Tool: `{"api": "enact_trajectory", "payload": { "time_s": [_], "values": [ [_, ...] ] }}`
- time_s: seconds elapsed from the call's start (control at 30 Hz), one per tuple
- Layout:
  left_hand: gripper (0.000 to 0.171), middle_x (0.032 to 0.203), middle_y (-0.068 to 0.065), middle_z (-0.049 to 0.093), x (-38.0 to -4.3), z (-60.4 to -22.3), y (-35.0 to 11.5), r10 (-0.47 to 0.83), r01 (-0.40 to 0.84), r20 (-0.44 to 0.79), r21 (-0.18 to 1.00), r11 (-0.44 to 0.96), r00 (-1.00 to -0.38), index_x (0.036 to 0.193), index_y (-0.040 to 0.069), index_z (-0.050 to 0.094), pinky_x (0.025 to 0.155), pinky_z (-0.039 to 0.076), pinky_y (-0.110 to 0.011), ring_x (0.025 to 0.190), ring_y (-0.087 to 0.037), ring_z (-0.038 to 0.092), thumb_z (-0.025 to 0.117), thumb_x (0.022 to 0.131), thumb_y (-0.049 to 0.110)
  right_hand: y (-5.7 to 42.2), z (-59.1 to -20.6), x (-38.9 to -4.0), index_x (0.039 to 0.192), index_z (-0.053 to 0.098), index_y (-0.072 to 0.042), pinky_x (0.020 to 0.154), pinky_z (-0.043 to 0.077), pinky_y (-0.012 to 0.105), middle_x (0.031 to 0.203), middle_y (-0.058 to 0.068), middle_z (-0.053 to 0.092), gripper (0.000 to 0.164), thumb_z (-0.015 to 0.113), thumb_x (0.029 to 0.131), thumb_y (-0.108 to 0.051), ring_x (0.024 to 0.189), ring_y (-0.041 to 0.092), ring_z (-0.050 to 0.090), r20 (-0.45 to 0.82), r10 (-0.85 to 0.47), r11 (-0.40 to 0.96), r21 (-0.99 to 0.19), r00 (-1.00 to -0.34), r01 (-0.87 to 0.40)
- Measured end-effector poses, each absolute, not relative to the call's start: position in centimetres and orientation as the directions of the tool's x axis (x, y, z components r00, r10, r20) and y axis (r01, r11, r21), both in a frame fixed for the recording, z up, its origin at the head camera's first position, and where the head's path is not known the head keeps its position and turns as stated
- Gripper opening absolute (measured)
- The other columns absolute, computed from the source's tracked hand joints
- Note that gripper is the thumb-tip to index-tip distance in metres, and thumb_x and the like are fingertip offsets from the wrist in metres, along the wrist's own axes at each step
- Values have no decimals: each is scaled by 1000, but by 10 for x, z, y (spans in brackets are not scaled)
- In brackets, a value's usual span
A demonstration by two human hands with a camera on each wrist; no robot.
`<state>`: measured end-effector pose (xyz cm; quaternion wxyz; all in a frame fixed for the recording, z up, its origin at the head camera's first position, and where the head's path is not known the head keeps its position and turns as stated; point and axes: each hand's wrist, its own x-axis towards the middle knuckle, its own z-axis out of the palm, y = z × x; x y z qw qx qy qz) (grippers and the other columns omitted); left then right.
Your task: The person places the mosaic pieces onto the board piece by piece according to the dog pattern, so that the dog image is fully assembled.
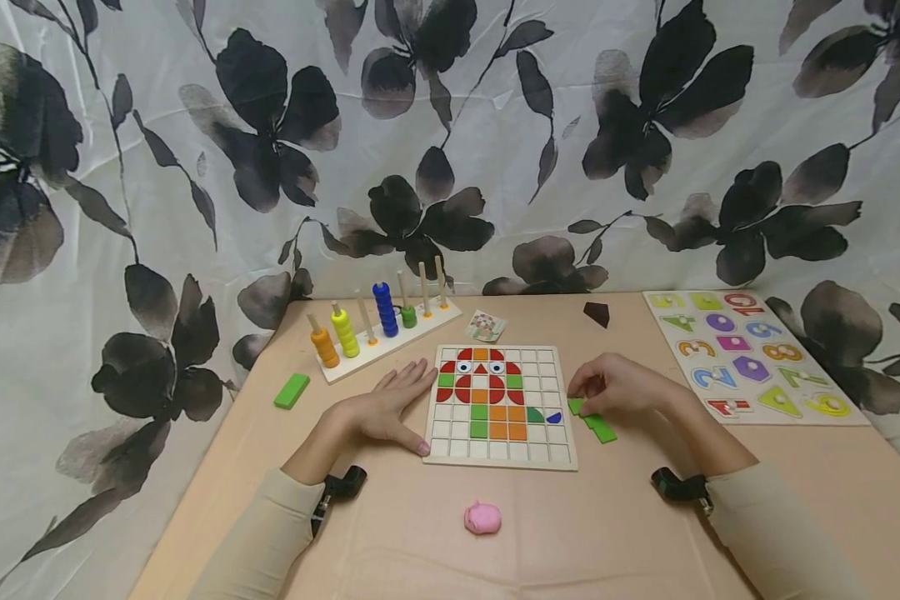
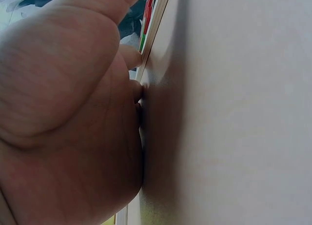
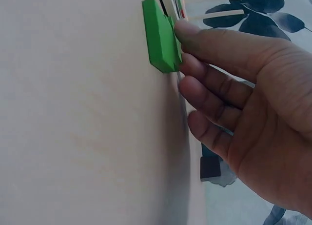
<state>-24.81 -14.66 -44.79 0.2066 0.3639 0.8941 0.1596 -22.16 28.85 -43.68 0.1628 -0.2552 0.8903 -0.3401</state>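
A square gridded board (image 1: 450, 450) carries a mosaic of red, orange, green and blue tiles with two eye pieces. My left hand (image 1: 386, 412) lies flat with spread fingers along the board's left side, thumb at its lower-left corner. In the left wrist view the palm (image 2: 63, 103) faces the tabletop. Just past the board's right edge, my right hand (image 1: 618, 383) pinches a green block (image 1: 575, 406) at its fingertips. Another green block (image 1: 598, 428) lies right beside it. The right wrist view shows curled fingers (image 3: 214, 83) against the green pieces, partly hiding the pinched one.
Behind the board stands a white peg stand (image 1: 352, 362) with coloured rings. A small picture card (image 1: 486, 326), a dark piece (image 1: 596, 313), a number puzzle board (image 1: 667, 321), a pink lump (image 1: 483, 518) and another green block (image 1: 292, 391) lie around. A floral curtain (image 1: 525, 167) hangs behind.
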Motion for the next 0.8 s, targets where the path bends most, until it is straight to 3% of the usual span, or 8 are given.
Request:
{"api": "enact_trajectory", "payload": {
  "time_s": [0.3, 0.6, 0.8],
  "values": [
    [128, 161, -8, -12, -247, -448, -146, 718, 590, -252, 429, 684, -649, 156, 21, -1, 116, -5, -50, 147, -26, -11, 69, 64, 76, 291, -442, -223, 95, 72, -18, 67, 49, 25, 83, -3, 65, 17, 79, 79, -16, 77, 17, 56, -113, -580, 627, -694, -807, -354],
    [128, 161, -6, -12, -247, -448, -145, 710, 584, -259, 423, 693, -654, 156, 22, -1, 117, -5, -49, 146, -25, -12, 69, 63, 77, 299, -438, -224, 93, 70, -16, 65, 48, 25, 79, -1, 63, 13, 76, 82, -13, 76, 20, 57, -112, -535, 648, -691, -838, -322],
    [128, 161, -6, -13, -247, -449, -146, 708, 581, -262, 424, 695, -656, 155, 23, -2, 117, -5, -49, 146, -25, -12, 68, 63, 77, 300, -436, -225, 92, 72, -15, 67, 50, 27, 80, 0, 67, 11, 74, 84, -7, 75, 20, 58, -43, -502, 657, -669, -864, -348]
  ]
}}
